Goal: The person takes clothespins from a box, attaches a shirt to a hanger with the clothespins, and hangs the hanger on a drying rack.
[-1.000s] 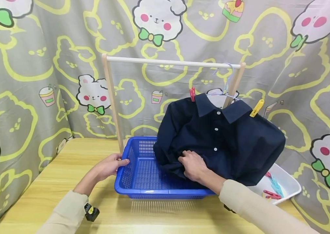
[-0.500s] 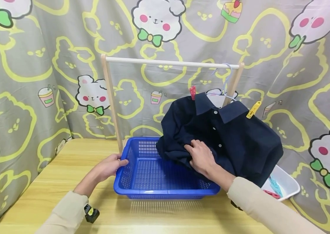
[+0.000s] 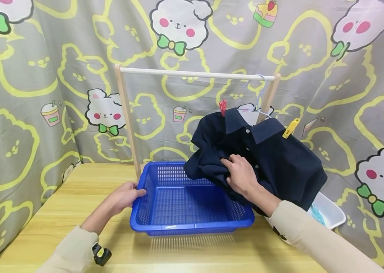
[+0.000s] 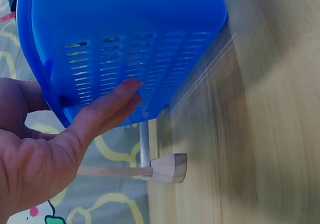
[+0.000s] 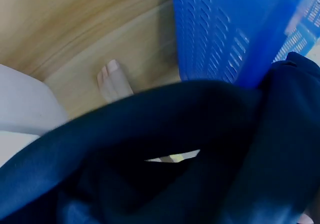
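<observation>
A navy button-up shirt [image 3: 280, 163] hangs on a light blue hanger [image 3: 259, 94] hooked over the rack's rail. A red clothespin [image 3: 223, 107] and a yellow clothespin [image 3: 291, 128] sit at its two shoulders. My right hand [image 3: 243, 174] grips the lower front of the shirt, bunching the cloth; its fingertips are partly lost in the folds. In the right wrist view dark cloth hides most of that hand. My left hand [image 3: 125, 195] holds the left rim of a blue plastic basket [image 3: 192, 227], thumb over the rim and fingers against the outer wall in the left wrist view.
The wooden rack [image 3: 127, 117] with its white rail [image 3: 195, 73] stands behind the basket. A white tray [image 3: 335, 216] with blue clothespins lies at the right, partly behind the shirt. A rack foot [image 4: 170, 168] rests on the wooden table [image 3: 89, 178]. A patterned curtain surrounds the table.
My right hand has moved right and up, drawing the shirt's lower part away from over the basket, so more of the basket's inside shows. My left hand keeps its hold on the rim.
</observation>
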Demonstrator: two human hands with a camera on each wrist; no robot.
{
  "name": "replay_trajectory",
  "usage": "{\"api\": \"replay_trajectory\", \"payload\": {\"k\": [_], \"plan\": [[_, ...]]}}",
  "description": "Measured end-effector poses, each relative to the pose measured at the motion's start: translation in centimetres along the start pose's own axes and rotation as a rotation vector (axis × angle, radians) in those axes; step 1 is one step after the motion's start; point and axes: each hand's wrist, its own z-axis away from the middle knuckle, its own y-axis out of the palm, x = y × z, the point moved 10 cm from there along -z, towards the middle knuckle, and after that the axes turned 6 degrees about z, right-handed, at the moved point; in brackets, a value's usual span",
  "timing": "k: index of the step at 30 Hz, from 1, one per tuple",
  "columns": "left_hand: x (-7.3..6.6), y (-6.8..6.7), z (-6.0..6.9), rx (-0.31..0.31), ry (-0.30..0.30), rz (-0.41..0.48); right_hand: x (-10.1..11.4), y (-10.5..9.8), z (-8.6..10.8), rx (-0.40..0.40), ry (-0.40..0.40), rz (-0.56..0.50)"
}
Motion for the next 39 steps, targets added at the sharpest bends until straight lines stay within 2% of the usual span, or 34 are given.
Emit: {"api": "replay_trajectory", "payload": {"k": [7, 16, 26, 39], "plan": [[0.0, -0.7, 0.9, -0.056, -0.006, -0.043, -1.3, -0.5, -0.2, 0.013, 0.06, -0.03], [-0.8, -1.9, 2.5, -0.065, -0.005, -0.082, -2.8, -0.8, 0.3, 0.03, 0.151, -0.033], [-0.8, -4.0, 4.6, -0.05, -0.008, -0.094, -3.4, -1.2, 0.2, -0.01, 0.172, -0.021], [0.1, -7.1, 6.3, -0.05, -0.031, -0.106, -5.2, -0.5, 0.1, 0.075, 0.247, -0.007]]}}
